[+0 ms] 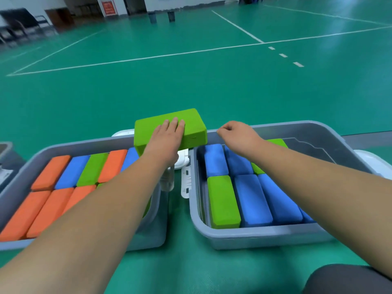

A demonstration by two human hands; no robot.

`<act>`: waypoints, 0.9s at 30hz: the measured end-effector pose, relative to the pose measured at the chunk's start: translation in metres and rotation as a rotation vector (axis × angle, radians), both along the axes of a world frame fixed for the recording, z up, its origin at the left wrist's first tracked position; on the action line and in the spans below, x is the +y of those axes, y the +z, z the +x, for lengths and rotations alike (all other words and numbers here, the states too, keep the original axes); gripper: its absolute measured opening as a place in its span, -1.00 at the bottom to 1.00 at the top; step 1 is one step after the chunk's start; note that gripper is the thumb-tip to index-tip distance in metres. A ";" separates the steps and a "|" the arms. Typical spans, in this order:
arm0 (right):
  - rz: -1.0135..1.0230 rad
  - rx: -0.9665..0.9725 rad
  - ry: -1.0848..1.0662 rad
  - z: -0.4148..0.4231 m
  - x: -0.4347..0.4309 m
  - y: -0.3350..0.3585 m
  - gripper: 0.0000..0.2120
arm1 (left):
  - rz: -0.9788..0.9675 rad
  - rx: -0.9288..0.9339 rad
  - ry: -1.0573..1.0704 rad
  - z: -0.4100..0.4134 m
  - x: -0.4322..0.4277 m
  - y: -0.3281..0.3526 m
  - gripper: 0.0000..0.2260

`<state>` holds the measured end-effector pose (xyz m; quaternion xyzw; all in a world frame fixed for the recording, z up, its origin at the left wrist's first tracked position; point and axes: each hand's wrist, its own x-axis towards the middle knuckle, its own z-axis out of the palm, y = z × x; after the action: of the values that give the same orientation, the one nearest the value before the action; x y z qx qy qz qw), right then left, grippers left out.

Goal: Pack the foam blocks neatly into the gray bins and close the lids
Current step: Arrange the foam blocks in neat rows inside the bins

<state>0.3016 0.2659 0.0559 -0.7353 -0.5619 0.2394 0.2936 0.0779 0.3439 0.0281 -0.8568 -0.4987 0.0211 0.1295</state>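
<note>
My left hand [167, 141] grips a green foam block [191, 126] and holds it in the air above the gap between two gray bins, fingers lying over its top. The left bin [148, 240] is packed with orange, blue and green blocks [70, 177] laid flat. In the right bin [265, 236] lie several blue blocks [252, 200] and a green one [222, 200], with another green block [275, 143] at the back. My right hand [237, 134] hovers over the right bin's far left corner, fingers loosely curled, holding nothing.
White lid parts [184, 158] show between the bins, another white lid piece [371, 160] behind the right bin. Both bins sit on a green mat on a green sports floor. A dark knee [347, 281] is at the bottom right.
</note>
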 end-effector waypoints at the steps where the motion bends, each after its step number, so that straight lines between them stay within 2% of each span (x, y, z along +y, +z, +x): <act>1: -0.001 0.023 -0.006 -0.003 0.003 -0.001 -0.71 | -0.007 -0.016 -0.012 0.000 0.000 0.001 -0.06; 3: 0.015 0.095 -0.028 -0.008 0.007 -0.003 -0.58 | -0.005 -0.058 -0.063 0.002 0.000 0.005 -0.08; 6: 0.041 0.247 -0.148 -0.006 0.014 0.001 -0.21 | 0.022 -0.161 -0.188 0.012 -0.001 0.014 -0.08; 8: 0.066 0.329 -0.238 0.005 0.019 0.005 -0.11 | 0.071 -0.215 -0.284 0.024 -0.005 0.020 -0.08; 11: 0.082 0.558 -0.314 0.022 0.016 0.013 -0.11 | 0.128 -0.254 -0.386 0.049 -0.014 0.026 -0.07; 14: 0.158 0.689 -0.316 0.043 0.010 0.012 -0.35 | 0.151 -0.258 -0.450 0.076 -0.023 0.026 -0.10; 15: 0.180 0.671 -0.339 0.052 0.008 0.012 -0.36 | 0.154 -0.262 -0.457 0.084 -0.026 0.026 -0.11; 18: 0.271 0.494 -0.440 0.077 -0.002 0.015 -0.24 | 0.156 -0.295 -0.453 0.109 -0.032 0.023 -0.14; 22: 0.407 0.360 -0.558 0.116 -0.019 0.025 -0.38 | 0.068 -0.367 -0.431 0.148 -0.048 0.013 -0.17; 25: 0.496 0.299 -0.623 0.148 -0.035 0.029 -0.38 | 0.001 -0.384 -0.409 0.170 -0.060 -0.002 -0.21; 27: 0.521 0.279 -0.659 0.167 -0.046 0.029 -0.36 | 0.004 -0.418 -0.370 0.185 -0.067 -0.015 -0.30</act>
<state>0.4683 0.2198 0.0847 -0.7374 -0.2939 0.0799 0.6029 0.2626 0.2772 0.0132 -0.9187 -0.3498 -0.1812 0.0273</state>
